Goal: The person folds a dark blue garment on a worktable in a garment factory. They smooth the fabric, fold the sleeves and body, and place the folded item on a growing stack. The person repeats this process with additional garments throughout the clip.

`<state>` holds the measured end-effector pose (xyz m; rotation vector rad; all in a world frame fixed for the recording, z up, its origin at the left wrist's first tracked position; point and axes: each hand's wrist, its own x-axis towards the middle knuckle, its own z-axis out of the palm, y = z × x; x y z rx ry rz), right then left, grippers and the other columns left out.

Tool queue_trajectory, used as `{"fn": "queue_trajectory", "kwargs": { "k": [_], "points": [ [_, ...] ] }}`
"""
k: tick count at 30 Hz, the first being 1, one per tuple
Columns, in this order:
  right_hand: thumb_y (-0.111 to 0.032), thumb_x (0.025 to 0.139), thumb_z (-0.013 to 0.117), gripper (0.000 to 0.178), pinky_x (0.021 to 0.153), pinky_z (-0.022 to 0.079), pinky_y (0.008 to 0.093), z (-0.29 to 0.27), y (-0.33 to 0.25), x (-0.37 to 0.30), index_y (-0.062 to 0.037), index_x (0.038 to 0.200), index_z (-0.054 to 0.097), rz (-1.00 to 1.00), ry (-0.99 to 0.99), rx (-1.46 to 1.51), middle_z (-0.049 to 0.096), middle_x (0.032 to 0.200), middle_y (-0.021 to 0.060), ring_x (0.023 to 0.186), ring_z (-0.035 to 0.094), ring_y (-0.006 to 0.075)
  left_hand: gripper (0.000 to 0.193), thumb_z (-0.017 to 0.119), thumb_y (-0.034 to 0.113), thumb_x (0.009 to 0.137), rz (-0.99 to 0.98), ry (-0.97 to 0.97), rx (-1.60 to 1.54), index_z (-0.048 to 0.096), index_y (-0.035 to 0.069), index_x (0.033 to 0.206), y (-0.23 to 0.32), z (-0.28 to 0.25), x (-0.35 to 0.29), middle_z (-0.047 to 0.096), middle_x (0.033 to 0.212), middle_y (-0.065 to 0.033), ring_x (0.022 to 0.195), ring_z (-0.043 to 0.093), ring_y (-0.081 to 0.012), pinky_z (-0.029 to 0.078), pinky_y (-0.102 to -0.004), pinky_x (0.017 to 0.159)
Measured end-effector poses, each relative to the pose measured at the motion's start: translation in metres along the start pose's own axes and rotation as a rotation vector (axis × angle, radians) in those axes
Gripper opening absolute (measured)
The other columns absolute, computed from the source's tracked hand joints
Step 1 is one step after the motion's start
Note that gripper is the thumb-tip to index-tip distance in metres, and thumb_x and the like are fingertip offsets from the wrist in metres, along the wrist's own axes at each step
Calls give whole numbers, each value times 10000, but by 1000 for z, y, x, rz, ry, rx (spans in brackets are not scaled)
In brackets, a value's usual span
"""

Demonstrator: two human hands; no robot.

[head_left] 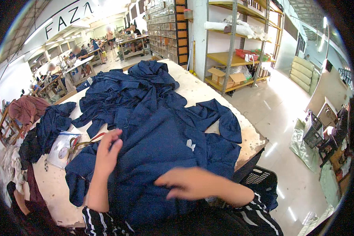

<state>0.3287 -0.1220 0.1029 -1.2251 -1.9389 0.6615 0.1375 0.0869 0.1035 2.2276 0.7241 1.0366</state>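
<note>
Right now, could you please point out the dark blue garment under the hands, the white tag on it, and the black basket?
Dark blue garment (161,149), head view, middle of cloth.
White tag (190,145), head view, centre.
Black basket (259,177), head view, mesh rim.

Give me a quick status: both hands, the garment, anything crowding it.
Left hand open, raised at navy garment. Right hand open, flat on it, blurred. Heap of navy clothes piled behind; scissors at its left edge.
</note>
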Motion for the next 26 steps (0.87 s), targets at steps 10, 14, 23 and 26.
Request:
{"fn": "queue_trajectory", "kwargs": {
  "k": [10, 14, 23, 26],
  "points": [
    [-157, 799, 602, 209, 808, 464, 387, -83, 155, -85, -62, 982, 630, 513, 478, -724, 605, 896, 147, 885, 576, 333, 577, 595, 494, 766, 488, -627, 507, 537, 118, 1200, 41, 116, -39, 543, 1213, -135, 1165, 474, -285, 341, -464, 959],
    [-292, 809, 612, 305, 815, 468, 391, -68, 132, -106, -50, 994, 629, 846, 465, -814, 604, 957, 157, 911, 579, 322, 740, 385, 717, 775, 126, -1142, 800, 684, 56, 920, 34, 119, 7, 661, 889, -172, 862, 636, -335, 495, -435, 745],
    [-358, 731, 692, 344, 879, 430, 432, -73, 100, -121, -57, 894, 660, 525, 407, -753, 580, 1107, 182, 1044, 543, 332, 826, 537, 662, 727, -55, -546, 553, 466, 30, 1255, 18, 218, 119, 522, 1163, -281, 1049, 560, -378, 463, -422, 873],
    [-406, 652, 751, 488, 979, 368, 408, -49, 151, -137, -96, 1016, 651, 396, 172, -611, 540, 1179, 190, 1122, 495, 337, 1017, 577, 718, 659, -26, -623, 560, 210, 174, 1436, -20, 276, 119, 301, 1393, -263, 1180, 435, -457, 364, -469, 996]
  ]
}}
